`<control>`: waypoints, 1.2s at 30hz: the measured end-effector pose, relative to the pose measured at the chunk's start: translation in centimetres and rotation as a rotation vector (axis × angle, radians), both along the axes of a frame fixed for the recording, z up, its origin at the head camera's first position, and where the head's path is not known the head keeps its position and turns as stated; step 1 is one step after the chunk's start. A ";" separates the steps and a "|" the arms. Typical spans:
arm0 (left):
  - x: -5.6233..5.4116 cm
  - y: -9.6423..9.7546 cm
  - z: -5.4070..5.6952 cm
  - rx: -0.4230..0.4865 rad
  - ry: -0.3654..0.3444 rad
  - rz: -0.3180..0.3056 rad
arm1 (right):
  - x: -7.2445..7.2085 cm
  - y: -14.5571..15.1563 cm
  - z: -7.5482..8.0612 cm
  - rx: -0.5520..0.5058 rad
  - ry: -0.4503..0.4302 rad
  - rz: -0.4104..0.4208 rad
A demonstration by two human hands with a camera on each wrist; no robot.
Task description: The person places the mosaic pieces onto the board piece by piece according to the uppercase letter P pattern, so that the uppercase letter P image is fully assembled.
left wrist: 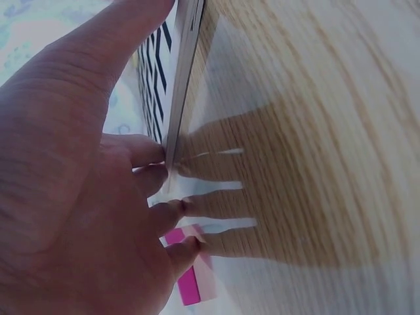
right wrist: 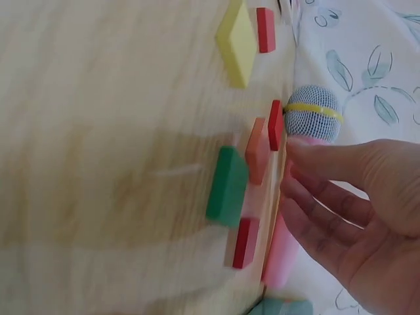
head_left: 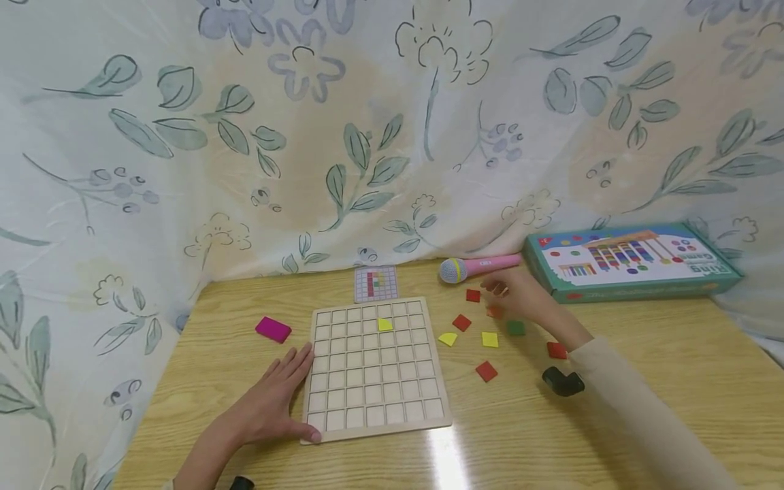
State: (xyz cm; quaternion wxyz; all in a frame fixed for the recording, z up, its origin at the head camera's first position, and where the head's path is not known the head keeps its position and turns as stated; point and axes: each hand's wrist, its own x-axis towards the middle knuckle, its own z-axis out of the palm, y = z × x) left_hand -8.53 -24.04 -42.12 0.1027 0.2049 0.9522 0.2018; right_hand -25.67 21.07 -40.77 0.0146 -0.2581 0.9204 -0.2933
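A wooden grid board [head_left: 376,435] lies on the table with one yellow tile [head_left: 384,324] in an upper cell. My left hand [head_left: 275,391] rests at the board's left side, fingers spread along the edge and thumb on its near corner. In the left wrist view, the fingertips [left wrist: 154,157] meet the board's edge. My right hand [head_left: 511,292] hovers over the loose tiles, fingers slightly bent and holding nothing. Nearest it are a red tile [head_left: 473,295], an orange tile [head_left: 495,312] and a green tile [right wrist: 226,187]. A pattern card [head_left: 376,284] lies behind the board.
A pink microphone [head_left: 480,267] lies at the back, beside a green game box [head_left: 637,262]. Several red and yellow tiles, including a yellow square [head_left: 489,339], are scattered right of the board. A magenta block [head_left: 273,329] lies left of it. A floral cloth [head_left: 367,136] hangs behind.
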 end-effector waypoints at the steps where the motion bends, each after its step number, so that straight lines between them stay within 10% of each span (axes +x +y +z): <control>1: 0.0 0.0 0.0 0.000 0.002 -0.002 | 0.1 0.2 -0.1 -0.006 0.008 0.011; 24: -0.1 0.2 -0.2 0.003 0.005 0.003 | 1.4 0.4 -0.2 0.016 0.008 0.039; 36: 0.1 0.1 -0.3 0.012 -0.004 0.009 | 1.1 -4.3 0.6 0.014 0.039 0.117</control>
